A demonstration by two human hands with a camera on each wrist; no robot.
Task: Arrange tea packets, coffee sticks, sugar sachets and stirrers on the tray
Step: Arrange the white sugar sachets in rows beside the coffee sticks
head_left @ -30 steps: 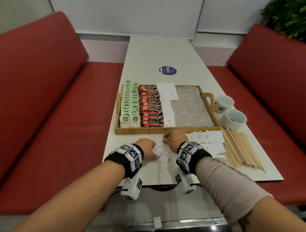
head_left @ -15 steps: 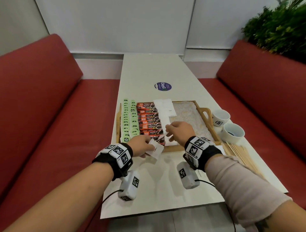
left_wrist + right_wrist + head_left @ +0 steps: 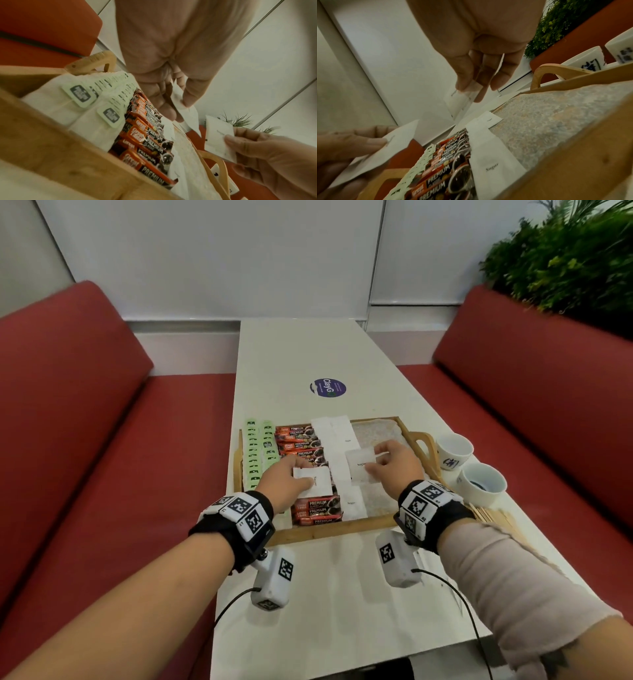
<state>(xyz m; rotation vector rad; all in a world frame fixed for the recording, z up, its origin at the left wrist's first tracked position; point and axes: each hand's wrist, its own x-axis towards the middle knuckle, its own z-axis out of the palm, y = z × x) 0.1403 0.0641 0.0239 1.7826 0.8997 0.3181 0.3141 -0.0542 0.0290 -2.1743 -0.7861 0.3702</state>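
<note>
Both hands are up over the wooden tray (image 3: 329, 534) and each one has its own white sugar sachet. The left hand (image 3: 286, 484) pinches a sachet (image 3: 317, 481) between thumb and fingertips, holding it above the near end of the coffee sticks (image 3: 306, 470). In the left wrist view the fingers (image 3: 164, 97) are pressed together and curled down onto the paper, with the thumb on the other side. The right hand (image 3: 394, 465) pinches another sachet (image 3: 361, 463) by its right edge, a bit further back, above the seam between the white sachet row and the bare speckled tray liner (image 3: 375, 433). The right wrist view shows a couple of fingertips (image 3: 464, 81) clamped on the top edge, the sachet hanging off them; looks like more than one packet in that pinch but I can't tell for sure.

On the tray, left to right: two rows of green-tagged tea packets (image 3: 258, 453), then the orange and black coffee sticks, then a column of sugar sachets (image 3: 337, 440) lying flat. The right part of the tray has nothing but liner.

Off the tray on the table (image 3: 308, 354), two small white cups (image 3: 469, 469) sit by the right handle, and the wooden stirrers (image 3: 493, 517) lie in a pile just behind the right wrist
</note>
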